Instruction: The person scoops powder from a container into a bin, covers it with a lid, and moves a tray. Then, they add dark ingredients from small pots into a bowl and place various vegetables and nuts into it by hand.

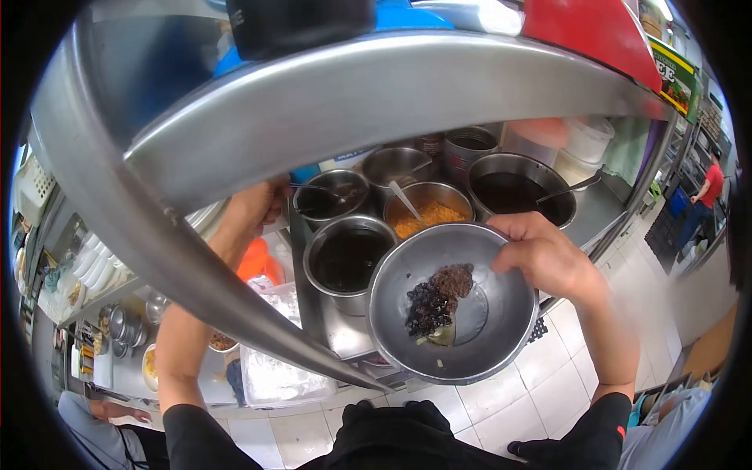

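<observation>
My right hand [544, 254] grips the rim of a metal mixing bowl [493, 337], thumb inside and fingers underneath. In the bowl lie a clump of dark, glossy bits [429, 309], a brown minced mass [454, 282] and a few pale pieces. Behind the steel shelf post, my left hand [270, 205] is closed around the end of a spoon handle [307, 186]. The spoon reaches into a small metal pot [333, 215] with dark contents. Just below that pot stands another pot of dark liquid [350, 258], close to the bowl's left edge.
A steel overhead shelf [407, 74] and its slanting post [196, 235] cross in front. A pot of orange crumbs [431, 211] with a spoon and a wide dark-liquid pot [521, 192] with a ladle stand behind the bowl. A person in a red shirt [710, 186] is far right.
</observation>
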A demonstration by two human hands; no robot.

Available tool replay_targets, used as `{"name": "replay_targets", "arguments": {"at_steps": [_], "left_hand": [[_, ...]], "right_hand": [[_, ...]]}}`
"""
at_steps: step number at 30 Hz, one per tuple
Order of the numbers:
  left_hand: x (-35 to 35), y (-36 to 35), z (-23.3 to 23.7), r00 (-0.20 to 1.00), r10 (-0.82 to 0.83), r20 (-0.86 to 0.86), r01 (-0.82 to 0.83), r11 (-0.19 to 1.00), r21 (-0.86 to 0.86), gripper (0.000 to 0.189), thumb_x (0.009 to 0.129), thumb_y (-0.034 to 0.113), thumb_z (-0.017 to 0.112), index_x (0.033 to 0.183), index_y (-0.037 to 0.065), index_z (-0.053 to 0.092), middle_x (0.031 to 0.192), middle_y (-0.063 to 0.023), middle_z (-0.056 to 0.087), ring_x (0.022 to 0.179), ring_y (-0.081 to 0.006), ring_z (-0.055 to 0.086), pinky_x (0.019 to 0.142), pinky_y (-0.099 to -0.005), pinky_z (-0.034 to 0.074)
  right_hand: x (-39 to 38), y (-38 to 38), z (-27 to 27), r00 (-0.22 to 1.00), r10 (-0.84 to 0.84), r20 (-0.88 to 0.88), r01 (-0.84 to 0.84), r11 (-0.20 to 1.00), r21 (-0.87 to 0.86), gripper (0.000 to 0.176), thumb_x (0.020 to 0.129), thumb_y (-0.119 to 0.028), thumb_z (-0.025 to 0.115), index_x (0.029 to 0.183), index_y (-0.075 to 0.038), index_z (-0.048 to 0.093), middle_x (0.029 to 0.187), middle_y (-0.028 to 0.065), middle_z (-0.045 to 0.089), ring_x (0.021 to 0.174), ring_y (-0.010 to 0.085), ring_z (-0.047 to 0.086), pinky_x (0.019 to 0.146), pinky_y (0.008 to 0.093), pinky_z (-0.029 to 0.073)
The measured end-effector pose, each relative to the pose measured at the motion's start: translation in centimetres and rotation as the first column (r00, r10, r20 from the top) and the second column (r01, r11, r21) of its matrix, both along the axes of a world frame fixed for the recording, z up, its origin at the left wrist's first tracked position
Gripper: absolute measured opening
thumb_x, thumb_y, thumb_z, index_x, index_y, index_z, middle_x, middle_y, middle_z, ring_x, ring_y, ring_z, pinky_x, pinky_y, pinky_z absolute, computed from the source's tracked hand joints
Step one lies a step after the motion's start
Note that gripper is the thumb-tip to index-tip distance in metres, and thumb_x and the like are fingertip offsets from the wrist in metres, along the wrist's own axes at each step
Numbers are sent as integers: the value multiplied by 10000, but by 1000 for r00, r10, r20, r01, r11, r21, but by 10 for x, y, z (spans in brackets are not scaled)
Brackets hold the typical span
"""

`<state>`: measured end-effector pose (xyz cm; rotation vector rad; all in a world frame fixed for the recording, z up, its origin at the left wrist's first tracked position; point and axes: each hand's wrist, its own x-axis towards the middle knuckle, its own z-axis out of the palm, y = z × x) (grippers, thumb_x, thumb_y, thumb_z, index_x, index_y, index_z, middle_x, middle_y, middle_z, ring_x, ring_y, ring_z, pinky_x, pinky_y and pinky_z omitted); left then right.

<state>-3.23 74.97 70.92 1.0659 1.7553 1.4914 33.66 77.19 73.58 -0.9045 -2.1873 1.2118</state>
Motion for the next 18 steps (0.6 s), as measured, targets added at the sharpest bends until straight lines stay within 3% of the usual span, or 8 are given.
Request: {"name": "replay_targets", "arguments": {"at_steps": [6,8,9,12,14,15,17,18], "left_hand": [[14,-18,13,991,-38,128,24,994,105,231,846,206,569,680,51,523,451,30,340,374,-83,302,368,-257,187],[34,-30,21,998,-50,30,39,951,308,279,859,242,585,672,42,532,452,32,357,379,-79,297,370,-255,201],[45,-39,24,998,-58,32,45,952,304,279,859,242,585,672,42,532,452,32,357,379,-79,297,370,-255,201],[72,-61,21,973,-113,-201,181,915,360,281,862,247,596,707,14,572,482,4,442,397,-86,363,381,-264,271],[77,-69,14,625,-22,-780,457,820,343,136,827,141,623,768,19,622,571,-62,537,461,-154,480,433,-301,374],[77,-67,13,624,-23,-781,460,819,343,136,827,141,623,768,19,622,571,-62,537,461,-154,480,433,-301,374],[76,-63,11,318,51,-947,729,626,278,117,798,141,656,751,37,629,610,-63,575,497,-189,528,458,-303,410],[76,-63,12,316,50,-947,730,625,277,117,798,141,656,751,37,629,610,-63,575,497,-189,528,458,-303,410]], "right_hand": [[-10,9,4,991,-73,113,72,997,16,352,666,-100,542,956,90,605,646,117,577,597,168,544,573,305,449],[-14,11,4,995,-18,98,28,994,-108,253,662,-53,541,886,28,623,678,36,571,591,92,485,518,238,374],[-16,8,11,982,-50,181,76,987,-141,276,669,-44,542,922,24,630,712,41,593,617,93,513,545,226,397],[-18,17,1,993,-42,112,67,972,-224,311,677,-32,541,970,18,633,754,40,616,644,89,540,573,211,415],[-19,18,2,992,-39,116,65,970,-234,323,680,-28,540,987,16,632,766,37,622,652,85,546,577,207,419],[-18,18,2,993,-32,115,59,968,-243,335,684,-24,540,1004,13,631,779,33,628,660,81,552,582,202,422],[-18,19,0,994,-32,107,57,969,-240,336,683,-27,542,1005,14,630,775,30,625,656,79,547,574,205,418],[-17,19,-1,995,-29,99,52,970,-238,338,683,-30,544,1007,14,630,771,26,622,651,77,543,566,208,414]]}}
